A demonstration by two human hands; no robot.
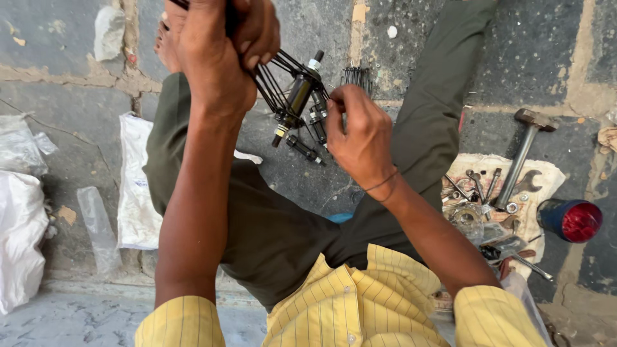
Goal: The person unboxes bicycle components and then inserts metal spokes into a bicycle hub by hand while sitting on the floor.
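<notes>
Gripping spokes (273,80) w/ both hands, left (215,48) fisted, right (360,132) pinching by hub (297,96); white bag (136,186) flat at left.

A single head-worn camera looks steeply down from close above the seated person's lap onto the grey stone-slab floor (411,58); its far edge probably lies beyond the frame's top.
</notes>
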